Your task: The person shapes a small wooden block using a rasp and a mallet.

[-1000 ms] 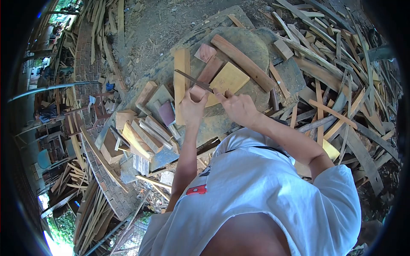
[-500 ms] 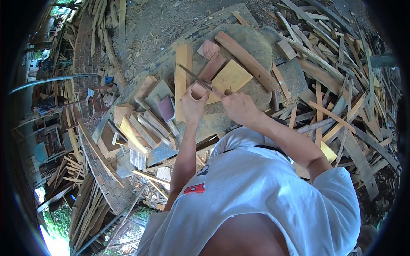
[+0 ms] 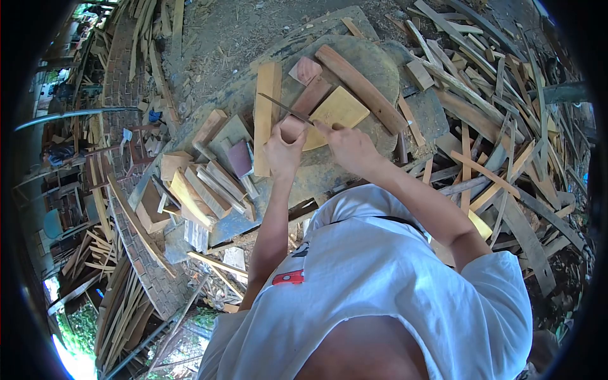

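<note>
My left hand [image 3: 282, 154] is closed around a small reddish wooden block [image 3: 292, 128], its thumb and fingers on the sides. My right hand [image 3: 349, 151] grips the near end of a long, thin, dark file [image 3: 278, 103], whose handle is hidden in the fingers. The file slants up to the left across the top of the block, tapering to its far end. Beyond the block lies a reddish-brown wood piece [image 3: 311, 95]. Beside my right hand rests a flat yellow board [image 3: 342, 109]. A pale wooden beam [image 3: 267, 120] lies left of my left hand.
All this is on a worn work surface [image 3: 373, 57]. A long brown beam [image 3: 361, 88] and a pinkish block [image 3: 308, 70] lie farther back. Left are several wood offcuts [image 3: 209, 190] and a purplish-brown block [image 3: 239, 158]. Scrap wood [image 3: 500, 126] is heaped at right.
The view has shifted slightly, so everything sits a little farther left. Both hands keep their holds, and the file stays across the block with little visible movement.
</note>
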A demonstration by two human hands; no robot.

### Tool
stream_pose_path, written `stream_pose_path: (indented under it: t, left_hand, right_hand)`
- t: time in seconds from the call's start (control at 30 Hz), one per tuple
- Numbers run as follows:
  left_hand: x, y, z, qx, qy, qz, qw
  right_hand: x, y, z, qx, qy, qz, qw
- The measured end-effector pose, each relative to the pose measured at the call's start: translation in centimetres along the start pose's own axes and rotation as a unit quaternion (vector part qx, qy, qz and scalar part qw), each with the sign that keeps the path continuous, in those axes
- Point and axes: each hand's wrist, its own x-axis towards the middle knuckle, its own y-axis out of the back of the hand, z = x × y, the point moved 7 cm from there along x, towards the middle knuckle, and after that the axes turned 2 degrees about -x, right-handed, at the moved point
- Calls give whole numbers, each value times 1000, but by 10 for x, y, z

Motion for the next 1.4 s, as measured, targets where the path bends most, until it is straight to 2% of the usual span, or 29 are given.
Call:
stream_pose_path:
  t: [0.13,0.2,0.3,0.37,0.43,0.53,0.7,0.73,0.8,0.87,0.97,1.1,1.27,1.33,1.37,1.4]
  left_hand:
    - [-2,3,14,36,-42,10,998]
    - [-2,5,14,14,-64,23,998]
    - [-1,1,2,20,-12,6,1000]
    - [-1,0,3,10,-17,11,1000]
    - [0,0,6,1,-30,12,999]
    - [0,0,8,11,-50,25,998]
    - [-3,2,5,-14,-3,18,1000]
    - [-5,0,7,-16,-4,19,1000]
    - [-10,2,20,-12,-65,42,997]
    - [-10,4,21,-16,-72,39,997]
    - [-12,3,20,-11,-61,37,997]
    - [-10,1,9,-4,-14,45,999]
    - [-10,3,11,8,-27,59,998]
    - [-13,6,8,15,-16,58,998]
    - [-11,6,9,-9,-17,45,999]
    - [-9,5,10,-34,-19,32,999]
  right_hand:
    - [18,-4,-2,-7,-18,6,1000]
    - [0,6,-9,-5,-9,9,1000]
    - [-8,4,-10,4,-5,-1,1000]
    - [1,4,-6,3,-7,-1,1000]
    - [16,-7,-4,-11,-21,-43,999]
    - [7,-3,-10,-9,-1,18,1000]
    - [-4,-1,-7,3,-3,8,1000]
    - [3,-2,-3,11,0,14,1000]
    - [12,-5,-1,5,-13,13,1000]
    - [11,-2,-2,-2,-23,13,1000]
    - [-11,6,-11,-9,-17,2,1000]
    - [7,-7,-4,-1,-19,-7,1000]
    - [19,-12,-3,4,-28,19,999]
    - [20,-8,3,109,1,47,993]
    - [23,-7,7,110,2,47,993]
    - [26,-11,17,205,-32,2,978]
